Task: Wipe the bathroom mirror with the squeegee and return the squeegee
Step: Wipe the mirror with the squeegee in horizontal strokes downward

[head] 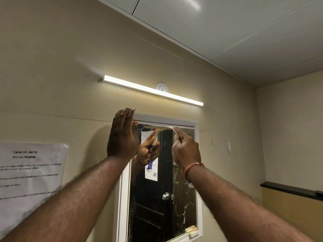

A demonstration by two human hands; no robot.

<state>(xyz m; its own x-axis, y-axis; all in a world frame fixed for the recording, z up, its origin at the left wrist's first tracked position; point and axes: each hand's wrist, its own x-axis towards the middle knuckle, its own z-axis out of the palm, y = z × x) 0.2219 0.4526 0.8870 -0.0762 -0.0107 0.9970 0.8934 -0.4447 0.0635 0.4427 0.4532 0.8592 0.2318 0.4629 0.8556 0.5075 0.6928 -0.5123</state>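
Nearest the lens, left forearm (75, 201) and right forearm (236, 198), bare, raised side by side toward the wall (70, 67). On the right wrist, a red thread (192, 167). Just under that wrist, poking out: the blue-and-white butt of the handle (190, 185).

Up at the right hand (186, 151) now: fingers curled tight round the squeegee (166, 127), clamped on its cream neck, blade laid flat along the very top of the glass, just above and left of the knuckles.

Over to the left hand (123, 135): flat, fingers straight and together, holding nothing, set up at the upper left corner of the white frame (124, 198). Hard to say whether touching or merely close.

Hands apart, with a strip of mirror (185, 198) between them. In that strip, the reflection of the gripping hand and the blue handle. Below the right hand, pale wet streaks (181, 206) squiggling down the glass, and beside them a reflected dark door (150, 215) with a round knob (165, 196).

Left of the left forearm, a printed sheet (31, 172) on the wall, headed "TASK ID: 3078" and "Mirror Wiping". Above both hands, a lit light bar (153, 89) slanting across the beige wall, with a round white fitting (162, 87) behind it. Far off to the right of the right arm, a dark ledge (288, 188). Higher than everything, pale ceiling panels (244, 32).
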